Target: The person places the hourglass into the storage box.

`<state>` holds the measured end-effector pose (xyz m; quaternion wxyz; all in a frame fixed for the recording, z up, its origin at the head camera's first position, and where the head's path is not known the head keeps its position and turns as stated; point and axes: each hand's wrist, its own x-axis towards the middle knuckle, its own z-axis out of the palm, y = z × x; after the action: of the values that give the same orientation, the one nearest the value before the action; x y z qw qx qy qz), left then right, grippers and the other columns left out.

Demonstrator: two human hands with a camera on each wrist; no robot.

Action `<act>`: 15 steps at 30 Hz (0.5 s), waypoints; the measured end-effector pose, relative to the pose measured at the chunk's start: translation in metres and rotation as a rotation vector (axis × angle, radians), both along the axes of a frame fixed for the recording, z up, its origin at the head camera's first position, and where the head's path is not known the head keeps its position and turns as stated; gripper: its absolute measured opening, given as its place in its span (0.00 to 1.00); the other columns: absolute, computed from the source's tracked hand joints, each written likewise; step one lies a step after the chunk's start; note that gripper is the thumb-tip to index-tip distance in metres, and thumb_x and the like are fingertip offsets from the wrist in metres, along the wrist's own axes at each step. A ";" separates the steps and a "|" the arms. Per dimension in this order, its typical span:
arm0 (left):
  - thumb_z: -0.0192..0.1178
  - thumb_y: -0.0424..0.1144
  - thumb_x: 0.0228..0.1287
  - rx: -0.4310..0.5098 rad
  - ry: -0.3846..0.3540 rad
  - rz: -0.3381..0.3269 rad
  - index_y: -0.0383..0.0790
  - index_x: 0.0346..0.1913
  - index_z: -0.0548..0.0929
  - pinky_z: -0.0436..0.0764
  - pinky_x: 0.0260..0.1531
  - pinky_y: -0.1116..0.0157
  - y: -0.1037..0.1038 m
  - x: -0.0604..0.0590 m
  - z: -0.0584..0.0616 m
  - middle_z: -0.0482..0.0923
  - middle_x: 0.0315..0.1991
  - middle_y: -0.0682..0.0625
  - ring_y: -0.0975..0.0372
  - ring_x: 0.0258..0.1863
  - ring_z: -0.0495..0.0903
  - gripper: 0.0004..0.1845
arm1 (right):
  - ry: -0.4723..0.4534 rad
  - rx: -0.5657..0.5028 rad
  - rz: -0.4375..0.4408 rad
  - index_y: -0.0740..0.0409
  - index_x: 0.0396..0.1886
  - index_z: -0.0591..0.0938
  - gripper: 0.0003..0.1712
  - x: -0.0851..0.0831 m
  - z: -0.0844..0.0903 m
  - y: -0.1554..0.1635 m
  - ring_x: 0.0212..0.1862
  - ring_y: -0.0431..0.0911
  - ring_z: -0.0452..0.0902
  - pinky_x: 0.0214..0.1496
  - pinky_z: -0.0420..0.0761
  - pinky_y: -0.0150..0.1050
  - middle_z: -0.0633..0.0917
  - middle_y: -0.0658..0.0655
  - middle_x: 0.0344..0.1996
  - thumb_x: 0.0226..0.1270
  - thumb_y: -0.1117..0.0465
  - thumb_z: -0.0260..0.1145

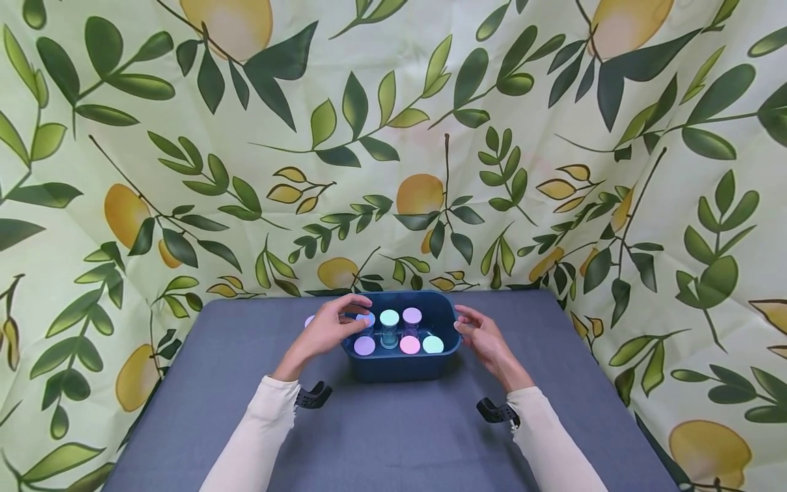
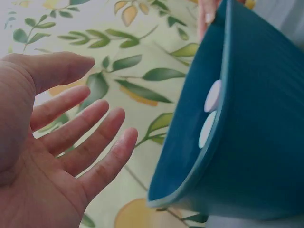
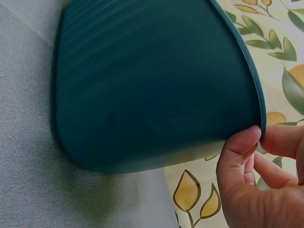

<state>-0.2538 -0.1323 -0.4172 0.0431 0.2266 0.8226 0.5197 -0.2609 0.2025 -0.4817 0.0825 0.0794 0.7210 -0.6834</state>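
A dark blue plastic bin (image 1: 393, 371) stands on the table, holding several small clear jars with pastel lids, among them a mint-lidded jar (image 1: 389, 318) and a pink-lidded jar (image 1: 410, 345). My left hand (image 1: 328, 326) hovers over the bin's left end, its fingertips close to a blue-lidded jar (image 1: 367, 321). In the left wrist view that hand (image 2: 71, 137) has its fingers spread, with nothing in them. At the right end, my right hand (image 1: 484, 337) pinches the bin's rim. The right wrist view has the thumb (image 3: 244, 140) against the outer wall (image 3: 156, 95).
A purple lid (image 1: 309, 320) shows outside the bin at the left, partly hidden behind my left hand. The grey cloth-covered table (image 1: 393, 437) ends at the back against a hanging cloth (image 1: 381, 171) printed with leaves and lemons.
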 end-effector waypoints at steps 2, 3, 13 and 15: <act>0.64 0.37 0.64 0.023 0.007 0.030 0.41 0.56 0.79 0.79 0.57 0.52 -0.006 0.001 0.001 0.80 0.55 0.42 0.48 0.57 0.80 0.17 | 0.004 0.006 0.005 0.53 0.71 0.68 0.28 0.001 0.000 0.000 0.46 0.43 0.72 0.45 0.79 0.33 0.72 0.52 0.48 0.73 0.64 0.58; 0.64 0.37 0.64 0.030 0.010 0.044 0.41 0.56 0.79 0.79 0.57 0.52 -0.009 0.001 0.001 0.80 0.55 0.42 0.48 0.57 0.80 0.17 | 0.002 0.005 0.002 0.53 0.71 0.69 0.28 0.001 0.000 0.000 0.46 0.43 0.71 0.45 0.79 0.33 0.72 0.52 0.47 0.73 0.64 0.58; 0.65 0.39 0.64 0.112 0.060 0.147 0.38 0.58 0.78 0.81 0.52 0.61 -0.036 0.007 -0.002 0.79 0.56 0.36 0.50 0.55 0.80 0.20 | 0.007 0.000 0.002 0.53 0.71 0.69 0.27 0.001 0.001 -0.001 0.44 0.44 0.72 0.41 0.78 0.31 0.73 0.52 0.46 0.73 0.63 0.58; 0.65 0.39 0.64 0.119 0.069 0.163 0.37 0.58 0.78 0.81 0.52 0.62 -0.039 0.009 -0.005 0.80 0.55 0.36 0.50 0.55 0.80 0.21 | -0.001 0.005 -0.001 0.53 0.70 0.69 0.27 0.001 0.000 0.000 0.44 0.44 0.71 0.42 0.78 0.32 0.73 0.52 0.46 0.73 0.64 0.58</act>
<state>-0.2453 -0.1715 -0.4222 -0.0413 0.1788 0.8071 0.5611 -0.2599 0.2023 -0.4812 0.0825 0.0803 0.7226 -0.6816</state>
